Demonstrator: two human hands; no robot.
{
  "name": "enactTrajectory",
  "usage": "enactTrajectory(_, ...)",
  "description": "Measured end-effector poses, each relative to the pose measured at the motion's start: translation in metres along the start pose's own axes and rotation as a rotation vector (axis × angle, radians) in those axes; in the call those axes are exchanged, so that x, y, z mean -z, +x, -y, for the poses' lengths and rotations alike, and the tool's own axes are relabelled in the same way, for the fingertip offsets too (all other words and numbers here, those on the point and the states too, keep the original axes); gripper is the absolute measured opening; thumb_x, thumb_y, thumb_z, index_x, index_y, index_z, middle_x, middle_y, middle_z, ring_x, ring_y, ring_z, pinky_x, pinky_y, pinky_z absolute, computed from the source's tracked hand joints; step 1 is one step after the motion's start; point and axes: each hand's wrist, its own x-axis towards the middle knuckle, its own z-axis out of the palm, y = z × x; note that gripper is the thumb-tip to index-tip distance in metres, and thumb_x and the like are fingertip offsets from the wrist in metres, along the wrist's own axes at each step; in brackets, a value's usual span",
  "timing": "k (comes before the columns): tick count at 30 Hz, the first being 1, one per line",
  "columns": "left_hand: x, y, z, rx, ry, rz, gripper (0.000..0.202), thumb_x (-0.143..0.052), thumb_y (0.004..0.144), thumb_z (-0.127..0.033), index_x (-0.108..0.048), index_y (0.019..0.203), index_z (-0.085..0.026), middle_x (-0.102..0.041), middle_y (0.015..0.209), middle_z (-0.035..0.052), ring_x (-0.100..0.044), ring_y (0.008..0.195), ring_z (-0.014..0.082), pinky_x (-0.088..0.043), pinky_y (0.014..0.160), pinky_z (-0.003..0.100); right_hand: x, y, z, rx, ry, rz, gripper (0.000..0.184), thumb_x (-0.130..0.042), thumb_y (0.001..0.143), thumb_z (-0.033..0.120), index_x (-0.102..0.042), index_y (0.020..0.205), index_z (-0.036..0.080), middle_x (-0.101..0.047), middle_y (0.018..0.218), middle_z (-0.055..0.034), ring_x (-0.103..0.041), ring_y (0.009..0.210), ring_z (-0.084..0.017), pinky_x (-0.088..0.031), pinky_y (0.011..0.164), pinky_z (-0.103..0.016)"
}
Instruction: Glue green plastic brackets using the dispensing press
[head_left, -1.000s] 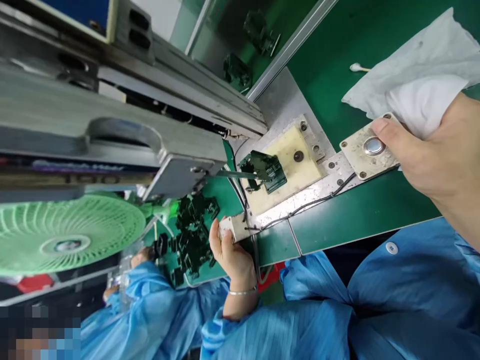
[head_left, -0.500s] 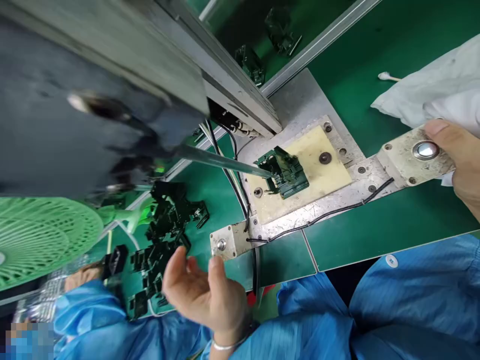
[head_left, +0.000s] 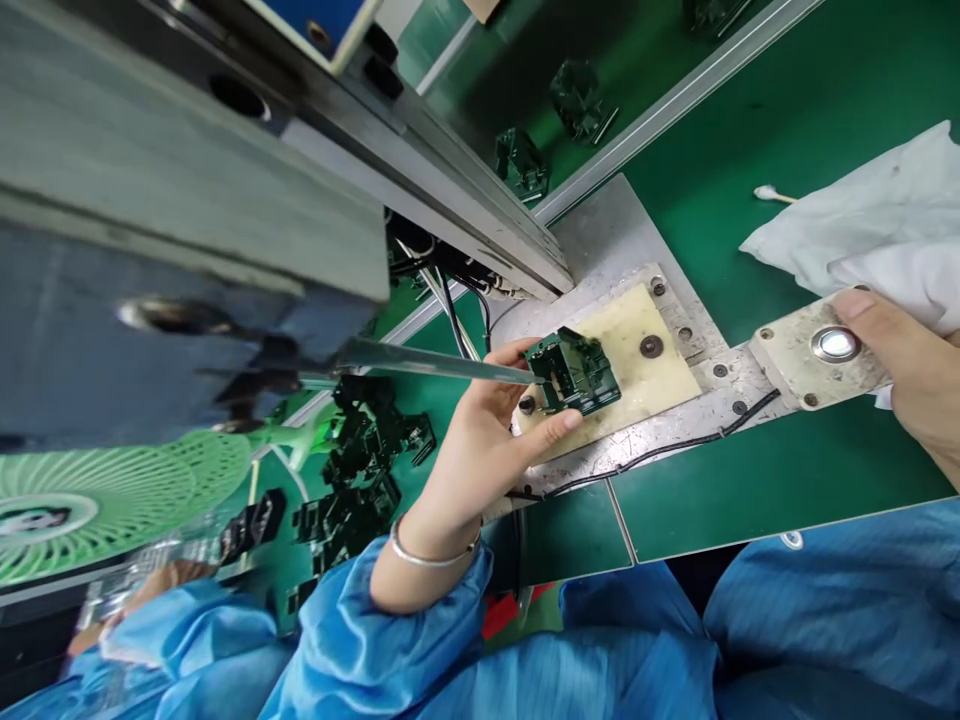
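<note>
Head view: left hand (head_left: 469, 445), open a moment ago, now grasping dark green block (head_left: 574, 372) on cream fixture (head_left: 649, 395); right hand (head_left: 926, 390) with thumb resting on metal plate (head_left: 780, 365), fingers hidden.

A green bench (head_left: 757, 470) carries a steel plate (head_left: 615, 225) that runs across it, with a cream block (head_left: 660, 375) bolted on top, a green part (head_left: 581, 375) sitting on that block, and a black cable (head_left: 660, 452) along the plate's edge. A crumpled white cloth (head_left: 877, 215) and a cotton swab (head_left: 769, 193) lie just beside the plate, while a heap of dark plastic parts (head_left: 360, 445) lies on the bench's far side. More dark parts (head_left: 577, 100) stand beyond an aluminium rail (head_left: 675, 110).
</note>
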Motion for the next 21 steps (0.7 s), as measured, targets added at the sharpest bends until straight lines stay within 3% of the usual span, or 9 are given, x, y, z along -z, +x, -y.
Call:
enactTrajectory(5,-0.002,0.0,-0.006,0.037,-0.049,-0.001,0.061,-0.088,0.062,-0.025,-0.061,0.116,-0.019,-0.067,0.11,0.008,-0.066,0.102,0.0268,-0.055,0.094,0.04,0.0,-0.002,-0.007,-0.015,-0.008,0.009,0.025,-0.068,0.079,0.044,-0.064,0.066,0.023,-0.058,0.063,0.0001,-0.055,0.059,-0.02,-0.039,0.054,-0.035)
enactTrajectory(9,0.001,-0.003,-0.016,0.153,-0.092,0.061,0.06,-0.087,0.064,-0.036,-0.065,0.115,-0.016,-0.07,0.097,0.0086,-0.068,0.085,0.0245,-0.059,0.074,0.033,0.0,-0.004,-0.014,-0.057,0.013,0.017,0.022,-0.07,0.076,0.047,-0.068,0.072,0.026,-0.063,0.068,-0.0006,-0.06,0.062,-0.023,-0.042,0.055,-0.036)
enactTrajectory(14,0.002,-0.006,-0.023,0.275,-0.143,0.108,0.048,-0.086,0.062,-0.046,-0.073,0.096,-0.014,-0.07,0.086,0.0083,-0.067,0.081,0.025,-0.057,0.07,0.032,0.001,-0.004,-0.021,-0.147,0.02,0.04,0.02,-0.073,0.073,0.05,-0.071,0.076,0.03,-0.068,0.074,-0.0019,-0.065,0.071,-0.03,-0.046,0.058,-0.042)
enactTrajectory(19,0.008,-0.017,-0.027,0.417,-0.26,0.368,0.046,-0.081,0.068,-0.047,-0.074,0.101,-0.015,-0.071,0.081,0.008,-0.066,0.07,0.0204,-0.055,0.062,0.028,0.002,-0.003,-0.022,-0.301,0.002,0.062,0.024,-0.076,0.065,0.056,-0.069,0.07,0.033,-0.069,0.074,-0.0043,-0.066,0.076,-0.037,-0.048,0.059,-0.048)
enactTrajectory(21,0.021,-0.023,-0.028,0.408,-0.231,0.396,0.041,-0.078,0.071,-0.048,-0.076,0.096,-0.015,-0.073,0.085,0.0102,-0.068,0.073,0.0233,-0.056,0.065,0.031,0.002,-0.003,-0.017,-0.323,-0.001,0.066,0.026,-0.073,0.065,0.062,-0.068,0.069,0.037,-0.069,0.076,-0.0047,-0.066,0.082,-0.04,-0.048,0.065,-0.051)
